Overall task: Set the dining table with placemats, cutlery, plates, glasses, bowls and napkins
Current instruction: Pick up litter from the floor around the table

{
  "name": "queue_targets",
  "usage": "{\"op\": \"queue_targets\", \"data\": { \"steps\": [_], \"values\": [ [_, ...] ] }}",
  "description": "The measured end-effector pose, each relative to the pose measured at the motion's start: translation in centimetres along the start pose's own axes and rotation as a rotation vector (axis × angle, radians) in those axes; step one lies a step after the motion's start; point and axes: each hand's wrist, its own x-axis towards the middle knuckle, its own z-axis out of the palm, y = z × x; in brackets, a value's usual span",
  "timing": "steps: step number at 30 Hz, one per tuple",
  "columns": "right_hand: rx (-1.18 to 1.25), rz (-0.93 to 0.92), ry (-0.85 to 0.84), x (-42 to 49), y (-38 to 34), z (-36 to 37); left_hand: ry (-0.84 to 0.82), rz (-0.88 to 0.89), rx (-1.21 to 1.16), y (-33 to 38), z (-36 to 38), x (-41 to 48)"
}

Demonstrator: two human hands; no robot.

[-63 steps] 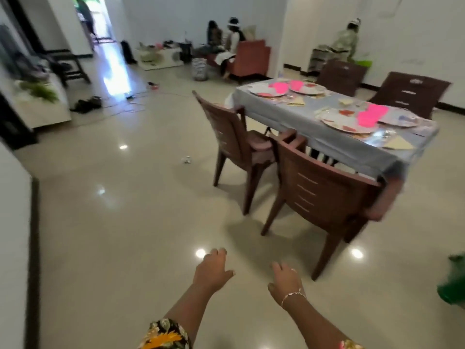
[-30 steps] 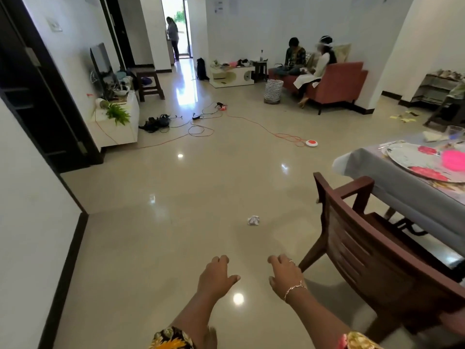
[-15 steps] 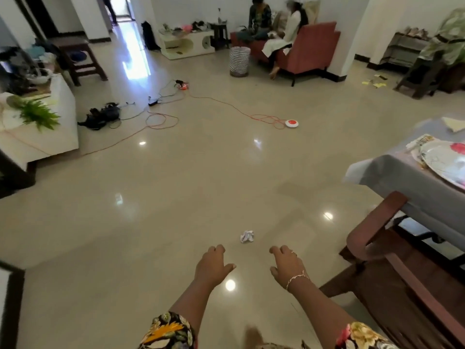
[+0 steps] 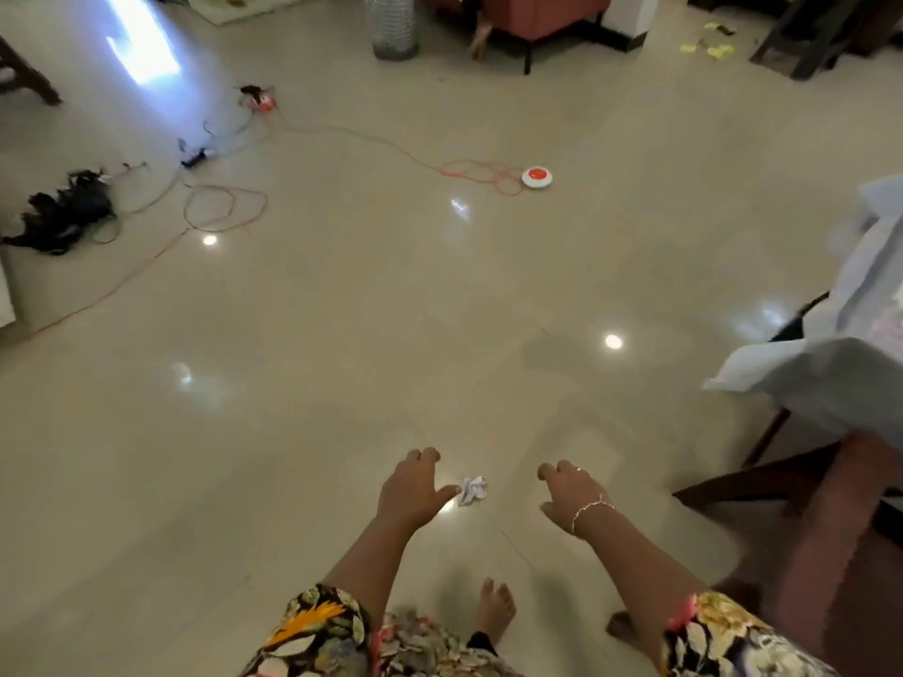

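Open floor (image 4: 366, 334) lies ahead; only a crumpled paper scrap (image 4: 473, 490) sits between both hands. Cables (image 4: 225, 207) clutter the far left; a chair (image 4: 830, 530) and draped table (image 4: 840, 373) block the right.

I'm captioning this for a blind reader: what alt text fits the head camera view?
Two empty bare hands, left hand and right hand, reach over a glossy beige tiled floor with a small crumpled white paper lying between them. A grey tablecloth corner and brown chair sit right; an orange cable trails behind.
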Motion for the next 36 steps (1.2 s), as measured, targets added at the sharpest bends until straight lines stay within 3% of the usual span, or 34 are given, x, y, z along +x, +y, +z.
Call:
{"op": "queue_targets", "data": {
  "steps": [7,12,15,19,21,28,36],
  "values": [
    [-0.054,-0.017,-0.083,14.2,-0.5,2.7,-0.097,-0.106,-0.250,-3.5,5.8,13.1],
    [-0.099,-0.091,-0.177,27.7,-1.4,12.8,-0.113,-0.110,-0.314,-7.0,13.8,23.1],
    [-0.135,-0.187,-0.082,35.0,-2.2,19.2,-0.100,-0.130,-0.402,-8.9,17.4,27.1],
    [-0.289,-0.238,-0.116,42.4,-2.6,28.6,-0.055,-0.174,-0.496,-11.1,21.1,30.6],
    [-0.343,-0.246,-0.204,44.8,-2.5,31.9,-0.006,-0.215,-0.574,-11.7,22.2,31.7],
    [-0.274,-0.262,-0.169,49.0,-2.1,38.1,-0.034,-0.363,-0.701,-12.2,24.1,33.5],
    [-0.097,-0.187,-0.097,45.2,-1.5,31.7,-0.160,-0.408,-0.610,-11.9,25.0,32.5]
  ]
}}
